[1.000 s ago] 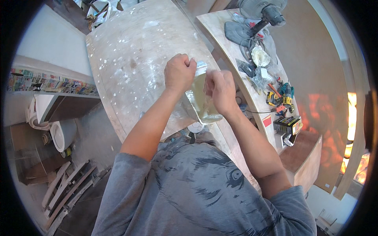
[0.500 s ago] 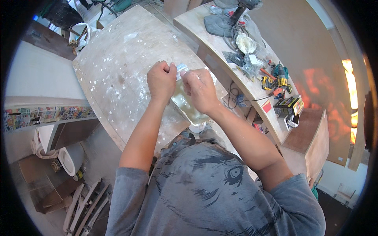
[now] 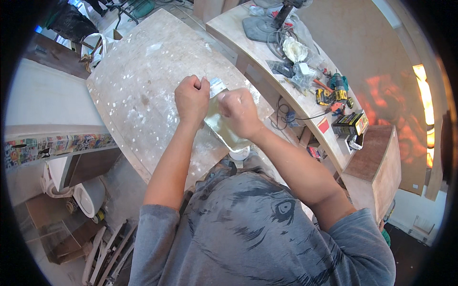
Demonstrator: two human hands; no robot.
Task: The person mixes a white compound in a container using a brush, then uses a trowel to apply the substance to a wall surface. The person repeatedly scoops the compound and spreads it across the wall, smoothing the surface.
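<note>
My left hand (image 3: 192,101) is closed at the upper left side of a rectangular container (image 3: 222,133) with a pale, glossy inside, on the near right of a spotted wooden worktable (image 3: 129,95). My right hand (image 3: 238,110), slightly blurred, is curled over the container. What either hand grips is hidden. A shiny silver piece (image 3: 217,83) shows at the container's far end, between my hands. A round white bucket (image 3: 239,154) sits below its near end.
At right, a bench (image 3: 229,31) holds a fan (image 3: 260,28), cables, bags and power drills (image 3: 340,94). A wooden box (image 3: 367,157) stands beside it. Toilets (image 3: 87,199) and curved slats (image 3: 98,250) lie at lower left. A person's legs (image 3: 100,7) show at top.
The view has swung, bringing more of the floor beyond the table into sight. My right hand has shifted closer to my left and is now blurred. Both hands remain closed.
</note>
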